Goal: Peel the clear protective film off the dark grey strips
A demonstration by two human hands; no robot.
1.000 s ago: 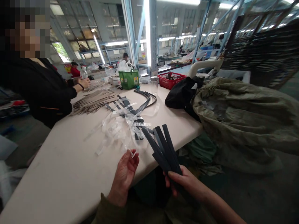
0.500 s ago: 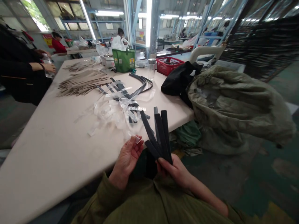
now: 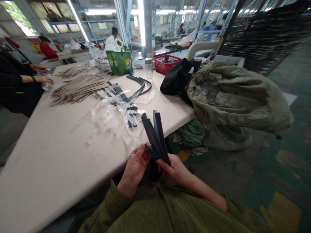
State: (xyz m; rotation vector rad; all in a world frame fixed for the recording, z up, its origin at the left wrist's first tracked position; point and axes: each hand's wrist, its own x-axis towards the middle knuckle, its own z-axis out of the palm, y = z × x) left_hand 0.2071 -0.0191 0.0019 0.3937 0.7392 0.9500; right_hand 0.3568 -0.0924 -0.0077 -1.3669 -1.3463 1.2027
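Observation:
My right hand [image 3: 174, 168] grips a fanned bunch of dark flat strips [image 3: 155, 134] by their lower ends, just off the near edge of the white table [image 3: 48, 152]. The fingers of my left hand [image 3: 136, 166] curl against the lowest strip of the bunch. Just beyond my hands, on the table, lies a heap of clear plastic wrappers [image 3: 114, 118] mixed with more dark strips [image 3: 126, 94].
A large olive sack [image 3: 233, 97] and a black bag [image 3: 177, 79] sit at the table's right end. A green bag [image 3: 120, 61], a glass jar [image 3: 148, 68], a red basket [image 3: 167, 63] and stacked brown strips [image 3: 77, 89] lie farther back. A person in black [image 3: 17, 84] works at the left.
My hands have come together: the left hand moved right onto the strips, and the fanned strips have closed into a tighter bunch. The camera has tilted down and right.

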